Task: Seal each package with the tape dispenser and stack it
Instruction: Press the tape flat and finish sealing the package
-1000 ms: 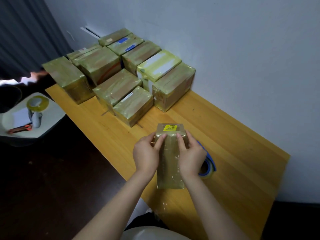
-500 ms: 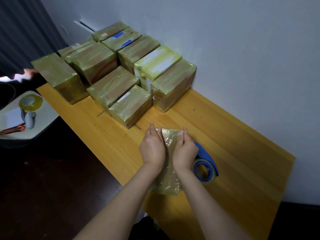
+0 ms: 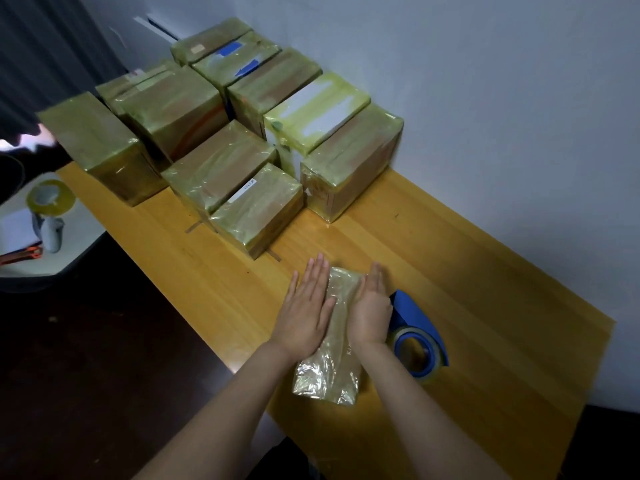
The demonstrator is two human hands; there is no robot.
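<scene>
A small tape-wrapped package [image 3: 330, 358] lies lengthwise on the wooden table [image 3: 214, 282] near its front edge. My left hand [image 3: 306, 308] presses flat against the package's left side with fingers straight. My right hand [image 3: 370, 310] presses flat on its right side, fingers straight too. A blue tape dispenser [image 3: 417, 336] with a roll of clear tape lies on the table just right of my right hand. Several taped packages [image 3: 258, 209] stand in rows at the back of the table.
A white wall [image 3: 485, 98] runs along the table's far side. Left of the table a white round stool [image 3: 69, 251] carries a spare tape roll [image 3: 51, 197], a grey object and an orange tool. The floor on the left is dark.
My fingers went from gripping the package's far end to lying straight along its sides. The package's yellow label is no longer in sight. The camera has come closer.
</scene>
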